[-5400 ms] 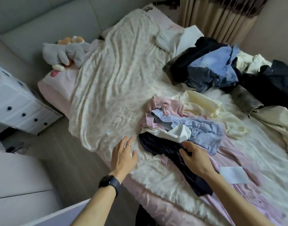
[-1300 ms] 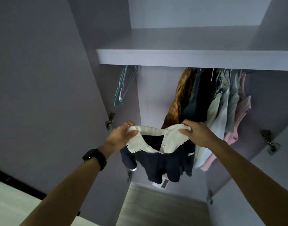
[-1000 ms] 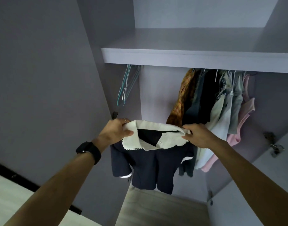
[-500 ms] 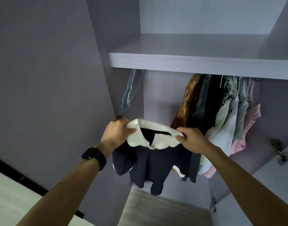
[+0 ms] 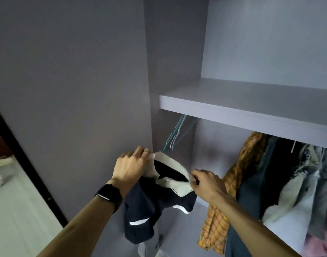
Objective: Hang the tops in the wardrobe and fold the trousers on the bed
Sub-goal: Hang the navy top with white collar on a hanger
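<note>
Grey wardrobe (image 5: 173, 52) panels, matte and flat, fill the view, with a thick square-edged shelf (image 5: 251, 110) crossing above the hanging space.

The left fingers (image 5: 138, 152) are curled over the left end of a white collar (image 5: 179, 188) and pinch it; a thin ring (image 5: 146, 153) shows on one of them. The right fingers (image 5: 197, 172) are folded tight on the collar's other end. Both hands show their backs to the camera. The left hand (image 5: 130, 168) sits slightly higher than the right hand (image 5: 208, 183), and both forearms reach up and forward from the lower edge. A black watch (image 5: 109, 196) with a smooth band wraps the left wrist.

The collar is held open between the two grips. It is soft cloth with a small scalloped lace trim along its edge. From it the top (image 5: 151, 206) hangs limp below the hands: dark navy, creased, with a white band at each short sleeve. It hangs in front of the wardrobe's left side, below the shelf.

Just above the collar, a bunch of thin wire hangers (image 5: 177, 135), teal and white, hangs slanted under the shelf, bare of clothes. To the right hang clothes (image 5: 270, 182) packed close: an orange plaid shirt (image 5: 233, 182) just behind the right wrist, then dark garments, then something pale and fleecy. At far left, a black strip (image 5: 29, 164) edges a pale floor (image 5: 14, 210).
</note>
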`<state>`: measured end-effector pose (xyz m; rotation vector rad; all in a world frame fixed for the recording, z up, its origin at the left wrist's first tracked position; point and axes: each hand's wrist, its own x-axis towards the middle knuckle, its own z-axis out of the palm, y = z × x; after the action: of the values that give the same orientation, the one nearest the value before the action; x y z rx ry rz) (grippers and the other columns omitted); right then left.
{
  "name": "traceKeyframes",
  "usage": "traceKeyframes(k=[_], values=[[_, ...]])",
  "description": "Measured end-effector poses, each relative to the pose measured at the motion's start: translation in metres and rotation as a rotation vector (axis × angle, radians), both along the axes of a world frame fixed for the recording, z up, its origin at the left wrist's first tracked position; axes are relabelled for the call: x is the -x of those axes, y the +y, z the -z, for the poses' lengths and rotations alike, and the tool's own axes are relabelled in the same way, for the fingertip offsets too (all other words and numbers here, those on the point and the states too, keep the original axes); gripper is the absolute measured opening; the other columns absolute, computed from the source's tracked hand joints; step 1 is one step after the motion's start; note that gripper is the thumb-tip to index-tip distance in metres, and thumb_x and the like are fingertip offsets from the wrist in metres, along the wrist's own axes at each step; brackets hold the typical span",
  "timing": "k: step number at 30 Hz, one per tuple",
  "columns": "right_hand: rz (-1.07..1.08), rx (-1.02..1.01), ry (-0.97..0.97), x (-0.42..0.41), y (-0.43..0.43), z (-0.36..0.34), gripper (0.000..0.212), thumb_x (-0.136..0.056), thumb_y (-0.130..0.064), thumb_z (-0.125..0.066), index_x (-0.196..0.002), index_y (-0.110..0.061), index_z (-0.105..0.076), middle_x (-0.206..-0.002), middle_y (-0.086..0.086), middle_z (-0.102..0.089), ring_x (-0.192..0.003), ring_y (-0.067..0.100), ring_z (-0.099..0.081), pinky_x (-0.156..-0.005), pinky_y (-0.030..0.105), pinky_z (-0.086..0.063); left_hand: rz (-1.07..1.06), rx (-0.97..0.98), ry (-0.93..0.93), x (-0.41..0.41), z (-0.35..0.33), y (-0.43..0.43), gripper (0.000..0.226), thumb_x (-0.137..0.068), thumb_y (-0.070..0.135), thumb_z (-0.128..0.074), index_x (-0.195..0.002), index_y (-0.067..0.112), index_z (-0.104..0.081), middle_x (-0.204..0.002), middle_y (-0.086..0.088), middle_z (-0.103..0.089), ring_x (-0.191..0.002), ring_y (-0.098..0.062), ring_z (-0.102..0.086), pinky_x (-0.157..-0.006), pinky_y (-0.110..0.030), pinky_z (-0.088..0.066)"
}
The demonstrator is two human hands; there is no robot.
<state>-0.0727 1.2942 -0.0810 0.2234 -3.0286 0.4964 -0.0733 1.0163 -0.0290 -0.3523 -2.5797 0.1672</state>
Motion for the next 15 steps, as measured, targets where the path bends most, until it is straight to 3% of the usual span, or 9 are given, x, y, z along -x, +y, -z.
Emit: traceKeyframes(k=[2, 4, 6, 7, 10, 15], values=[[-0.030, 0.048, -0.028, 0.011, -0.008, -0.010, 0.025, -0.095, -0.042, -0.054, -0.119, -0.036, -0.059, -0.123, -0.012, -0.064, -0.106, 0.024, -0.064, -0.082, 0.035, -0.053, 0.031, 0.075, 0.147, 0.011, -0.002, -0.008, 0.034, -0.070, 0.009, -0.084, -0.097, 0.011, -0.065, -0.093, -0.006, -0.062, -0.071, -0.032, -0.063, -0.061, -0.039, -0.049], [-0.057, 0.077, -0.029, 0.026, -0.018, -0.022, 0.032, -0.095, -0.043, -0.055, -0.127, -0.037, -0.057, -0.132, -0.010, -0.060, -0.115, 0.025, -0.061, -0.088, 0.036, -0.052, 0.052, 0.186, 0.305, 0.021, -0.007, -0.015, 0.019, -0.081, 0.009, -0.069, -0.100, 0.005, -0.067, -0.112, -0.013, -0.066, -0.104, -0.038, -0.063, -0.086, -0.047, -0.045], [-0.066, 0.108, -0.005, 0.045, -0.026, -0.032, 0.036, -0.095, -0.043, -0.055, -0.130, -0.036, -0.055, -0.137, -0.007, -0.057, -0.119, 0.026, -0.059, -0.091, 0.037, -0.052, 0.055, 0.252, 0.381, 0.032, -0.011, -0.022, 0.027, -0.092, 0.011, -0.046, -0.103, -0.002, -0.067, -0.139, -0.022, -0.056, -0.137, -0.043, -0.045, -0.114, -0.057, -0.025], [-0.066, 0.130, 0.002, 0.056, -0.031, -0.035, 0.037, -0.095, -0.043, -0.055, -0.131, -0.035, -0.054, -0.138, -0.006, -0.056, -0.120, 0.026, -0.059, -0.092, 0.038, -0.052, 0.031, 0.285, 0.392, 0.036, -0.011, -0.025, 0.034, -0.094, 0.012, -0.038, -0.105, -0.003, -0.067, -0.148, -0.023, -0.048, -0.145, -0.043, -0.035, -0.120, -0.060, -0.012], [-0.007, 0.211, 0.011, 0.090, -0.045, -0.030, 0.038, -0.095, -0.045, -0.056, -0.131, -0.033, -0.054, -0.138, -0.003, -0.057, -0.121, 0.027, -0.058, -0.095, 0.040, -0.051, -0.020, 0.300, 0.411, 0.048, -0.004, -0.035, 0.039, -0.093, 0.015, -0.034, -0.106, 0.002, -0.068, -0.158, -0.020, -0.036, -0.150, -0.043, -0.021, -0.121, -0.062, 0.007], [0.164, 0.309, 0.023, 0.154, -0.063, -0.011, 0.052, -0.095, -0.058, -0.053, -0.134, -0.023, -0.052, -0.136, 0.005, -0.059, -0.120, 0.032, -0.058, -0.096, 0.040, -0.051, 0.016, 0.312, 0.543, 0.073, 0.011, -0.049, 0.033, -0.094, 0.019, -0.038, -0.109, 0.013, -0.067, -0.161, -0.018, -0.032, -0.149, -0.048, -0.019, -0.120, -0.064, 0.006]])
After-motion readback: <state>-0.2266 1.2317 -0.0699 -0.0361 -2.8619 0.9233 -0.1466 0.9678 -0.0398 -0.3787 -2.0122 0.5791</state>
